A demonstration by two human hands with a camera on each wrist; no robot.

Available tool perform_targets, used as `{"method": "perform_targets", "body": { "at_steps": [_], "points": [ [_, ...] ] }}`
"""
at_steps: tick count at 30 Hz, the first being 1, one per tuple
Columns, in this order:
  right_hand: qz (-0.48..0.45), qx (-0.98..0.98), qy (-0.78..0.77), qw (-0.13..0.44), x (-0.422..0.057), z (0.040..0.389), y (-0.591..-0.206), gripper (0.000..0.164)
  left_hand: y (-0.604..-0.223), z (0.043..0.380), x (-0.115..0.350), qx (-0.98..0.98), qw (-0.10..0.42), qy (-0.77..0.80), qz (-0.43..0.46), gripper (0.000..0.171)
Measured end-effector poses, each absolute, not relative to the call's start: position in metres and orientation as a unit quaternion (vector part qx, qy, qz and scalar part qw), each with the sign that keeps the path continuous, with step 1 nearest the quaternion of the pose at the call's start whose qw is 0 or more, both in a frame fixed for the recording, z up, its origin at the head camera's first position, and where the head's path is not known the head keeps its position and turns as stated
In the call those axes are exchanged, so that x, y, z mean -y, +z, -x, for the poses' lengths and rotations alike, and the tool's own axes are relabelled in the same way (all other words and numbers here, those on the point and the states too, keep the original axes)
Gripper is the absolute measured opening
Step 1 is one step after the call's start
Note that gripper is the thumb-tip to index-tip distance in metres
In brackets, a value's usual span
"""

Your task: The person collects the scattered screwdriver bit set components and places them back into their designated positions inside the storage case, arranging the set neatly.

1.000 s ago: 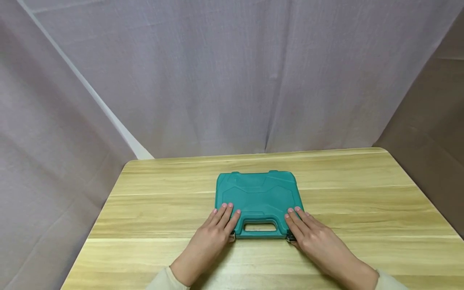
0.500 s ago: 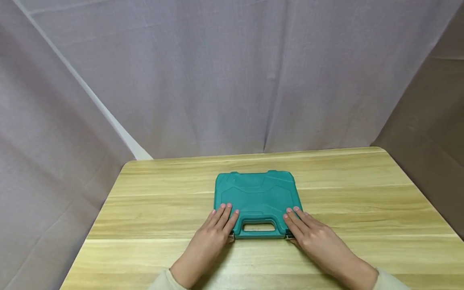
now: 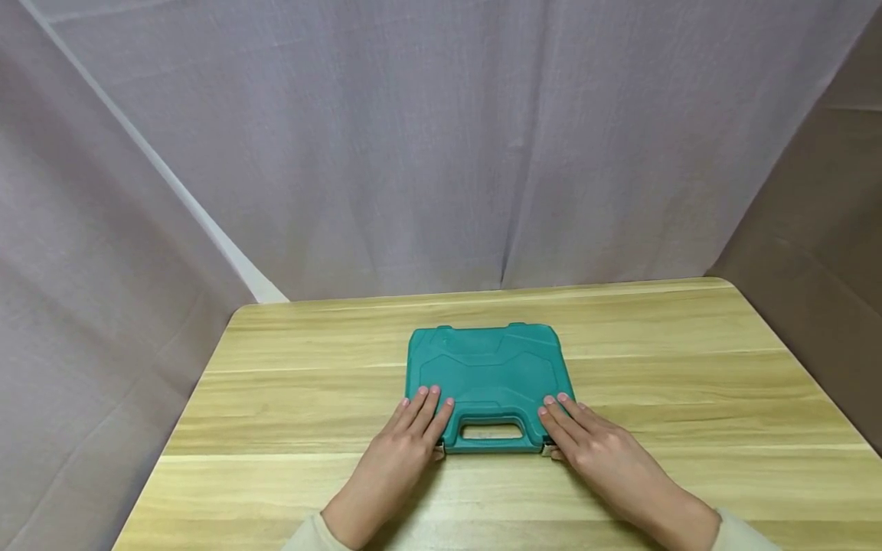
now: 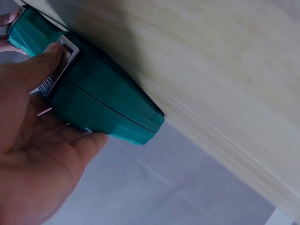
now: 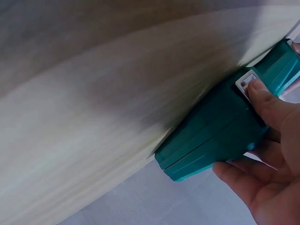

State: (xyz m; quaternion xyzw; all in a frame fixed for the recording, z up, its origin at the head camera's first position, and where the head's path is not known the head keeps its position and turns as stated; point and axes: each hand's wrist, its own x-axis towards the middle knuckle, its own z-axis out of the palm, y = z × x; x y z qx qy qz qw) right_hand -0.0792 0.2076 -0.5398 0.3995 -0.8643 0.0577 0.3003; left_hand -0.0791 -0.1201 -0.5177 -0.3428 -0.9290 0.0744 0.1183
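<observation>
A green plastic carrying case (image 3: 491, 371) lies flat on the table with its lid down and its handle toward me. My left hand (image 3: 396, 451) spans the front left corner, fingers straight on the lid. In the left wrist view its thumb (image 4: 47, 61) presses a metal latch (image 4: 73, 48) on the front side. At the front right corner, my right hand (image 3: 602, 453) lies the same way. Its thumb (image 5: 266, 99) is on the other metal latch (image 5: 241, 86), which lies close against the case side. What the case contains is hidden.
The wood-grain table (image 3: 310, 344) stretches to both sides of the case and behind it. A grey cloth curtain (image 3: 386, 153) hangs along the back edge, with more cloth at left and a browner cloth (image 3: 820, 252) at right.
The right latch has turned, showing more bare metal by the thumb where its dark part showed before. Both hands and the case stay in place; the head view shifts very slightly.
</observation>
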Motion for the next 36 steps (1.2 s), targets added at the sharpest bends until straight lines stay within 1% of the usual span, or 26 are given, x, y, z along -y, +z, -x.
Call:
{"method": "perform_targets", "body": {
  "at_steps": [5,9,10,13,14,15,17,18,20,21,25,27,30,33,36],
  "points": [
    [-0.386,0.87,0.081,0.295,-0.207,0.078,-0.54,0.074,-0.516,0.078,0.118,0.932,0.114,0.064,0.337,0.064],
    [-0.354,0.886,0.104,0.281,-0.204,0.073,-0.54,0.076,-0.517,0.072,0.109,0.943,0.126,0.064,0.302,0.066],
    [-0.346,0.891,0.106,0.274,-0.203,0.072,-0.54,0.073,-0.517,0.07,0.106,0.946,0.131,0.07,0.29,0.067],
    [-0.318,0.911,0.124,0.233,-0.2,0.068,-0.536,0.048,-0.516,0.064,0.095,0.955,0.131,0.079,0.254,0.068],
    [-0.303,0.919,0.14,0.208,-0.199,0.067,-0.534,0.046,-0.515,0.062,0.093,0.959,0.12,0.071,0.245,0.07],
    [-0.287,0.927,0.164,0.177,-0.198,0.066,-0.532,0.05,-0.514,0.061,0.091,0.965,0.099,0.052,0.236,0.071],
    [-0.243,0.937,0.224,0.115,-0.197,0.065,-0.528,0.064,-0.509,0.06,0.09,0.974,0.053,-0.013,0.218,0.074],
    [-0.216,0.938,0.256,0.088,-0.197,0.064,-0.527,0.068,-0.507,0.06,0.091,0.976,0.028,-0.057,0.209,0.075],
    [-0.159,0.933,0.321,0.045,-0.199,0.064,-0.526,0.075,-0.503,0.061,0.095,0.968,-0.011,-0.163,0.189,0.073],
    [-0.133,0.928,0.348,0.032,-0.2,0.064,-0.526,0.079,-0.501,0.062,0.098,0.96,-0.022,-0.217,0.176,0.071],
    [-0.039,0.887,0.46,-0.025,-0.208,0.068,-0.529,0.093,-0.503,0.065,0.111,0.913,-0.019,-0.393,0.104,0.066],
    [-0.007,0.858,0.51,-0.061,-0.211,0.071,-0.529,0.096,-0.507,0.065,0.116,0.88,-0.022,-0.471,0.061,0.07],
    [0.02,0.818,0.564,-0.109,-0.21,0.074,-0.531,0.1,-0.513,0.065,0.121,0.819,-0.042,-0.573,0.016,0.073],
    [0.025,0.802,0.582,-0.13,-0.205,0.075,-0.534,0.102,-0.518,0.067,0.123,0.767,-0.057,-0.639,-0.002,0.067],
    [0.024,0.803,0.582,-0.124,-0.2,0.075,-0.536,0.101,-0.52,0.068,0.124,0.753,-0.056,-0.655,-0.011,0.062]
  ]
}}
